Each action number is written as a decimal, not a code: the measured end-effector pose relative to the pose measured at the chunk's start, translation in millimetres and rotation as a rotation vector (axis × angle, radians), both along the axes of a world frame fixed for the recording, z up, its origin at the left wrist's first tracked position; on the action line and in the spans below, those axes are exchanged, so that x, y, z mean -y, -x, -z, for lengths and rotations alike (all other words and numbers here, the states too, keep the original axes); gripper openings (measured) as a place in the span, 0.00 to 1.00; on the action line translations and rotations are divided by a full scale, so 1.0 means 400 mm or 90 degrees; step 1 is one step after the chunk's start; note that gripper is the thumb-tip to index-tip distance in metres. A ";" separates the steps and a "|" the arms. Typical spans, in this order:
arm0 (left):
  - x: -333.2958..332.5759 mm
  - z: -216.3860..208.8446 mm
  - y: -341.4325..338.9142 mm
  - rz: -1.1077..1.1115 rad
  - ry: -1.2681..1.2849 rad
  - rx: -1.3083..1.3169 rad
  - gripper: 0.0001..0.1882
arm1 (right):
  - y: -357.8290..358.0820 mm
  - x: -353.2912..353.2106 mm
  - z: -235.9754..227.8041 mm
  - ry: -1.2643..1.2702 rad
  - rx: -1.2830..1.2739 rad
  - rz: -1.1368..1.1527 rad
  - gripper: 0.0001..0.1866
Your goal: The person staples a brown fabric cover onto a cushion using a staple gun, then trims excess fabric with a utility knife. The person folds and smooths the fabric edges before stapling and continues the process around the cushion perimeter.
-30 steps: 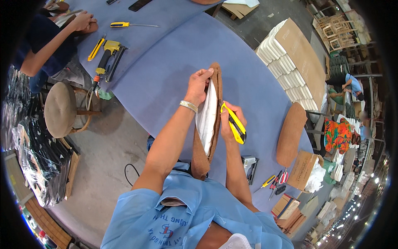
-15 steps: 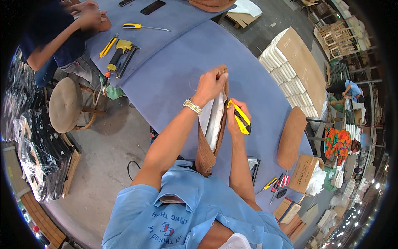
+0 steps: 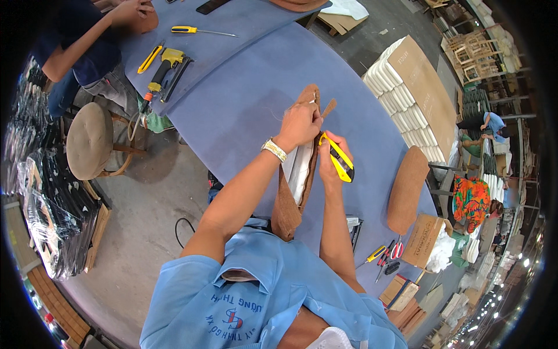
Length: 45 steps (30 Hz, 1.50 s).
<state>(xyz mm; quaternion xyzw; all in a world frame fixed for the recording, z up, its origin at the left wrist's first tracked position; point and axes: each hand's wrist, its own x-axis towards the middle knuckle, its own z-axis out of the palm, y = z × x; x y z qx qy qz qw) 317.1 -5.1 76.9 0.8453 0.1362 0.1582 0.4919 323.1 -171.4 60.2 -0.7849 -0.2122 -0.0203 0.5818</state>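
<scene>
A long brown upholstered pad (image 3: 285, 215) lies on the blue-covered table in front of me, its near end against my shirt. Its white inside (image 3: 300, 168) shows along an open middle. My left hand (image 3: 299, 124), with a metal watch on the wrist, is closed on the brown fabric toward the far end. A narrow fabric strip (image 3: 329, 108) sticks out beyond its fingers. In my right hand (image 3: 330, 166) is a yellow and black utility knife (image 3: 342, 161), its tip end at the pad's right edge, close to my left fingers. The blade itself cannot be made out.
A brown cushion (image 3: 407, 191) lies at the right, near a screwdriver (image 3: 375, 255), scissors (image 3: 397, 250) and an open carton (image 3: 427, 241). At the left are a staple gun (image 3: 165, 72), another cutter (image 3: 150, 59) and a screwdriver (image 3: 185, 29). A co-worker (image 3: 87, 46) sits beyond a stool (image 3: 90, 141).
My left hand has slid a little toward me along the pad, and a cut-looking fabric strip now stands out to the right. My right hand keeps the knife at nearly the same place.
</scene>
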 end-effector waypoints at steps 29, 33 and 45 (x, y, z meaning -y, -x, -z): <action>0.006 0.018 -0.031 0.012 0.529 -0.018 0.12 | 0.209 0.126 -0.020 0.006 -0.021 0.022 0.11; 0.033 -0.048 0.020 0.032 0.278 -0.020 0.17 | 0.211 0.132 0.006 -0.007 0.008 0.026 0.11; 0.131 -0.015 0.158 -0.005 -0.183 0.069 0.09 | 0.213 0.125 -0.012 0.000 -0.017 0.017 0.11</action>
